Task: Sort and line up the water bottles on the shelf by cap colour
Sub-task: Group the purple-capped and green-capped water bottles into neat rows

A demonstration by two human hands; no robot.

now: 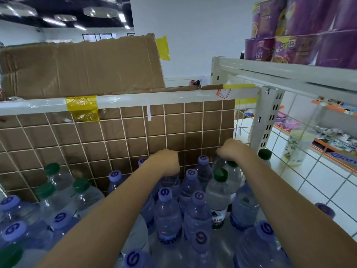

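1. Behind the bottles, a large sheet of brown cardboard (119, 132) stands against the white wire-grid back panel (58, 136) of the shelf, fixed to the white top rail (173, 97) with yellow tape (82, 108).
2. Above, a flattened brown cardboard box (81, 66) lies on top of the rail, and stacked purple wrapped packs (309, 31) sit on the white upper shelf (280, 71) at right.
3. On the shelf floor, clear plastic water bottles stand upright and packed closely: purple-capped bottles (167, 213) fill the middle and near left, green-capped bottles (82, 190) cluster at far left, and more green-capped ones stand mixed among the purple at right, one (219, 192) just beside the right forearm.
4. Both bare forearms reach forward over the bottles.
5. Left hand (167, 161) has its fingers curled downward onto the top of a clear bottle (172, 180) in the back row, whose cap is hidden under the hand.
6. Right hand (231, 149) curls its fingers round the neck of a back-row bottle (220, 163); the cap is covered, so its colour cannot be told.
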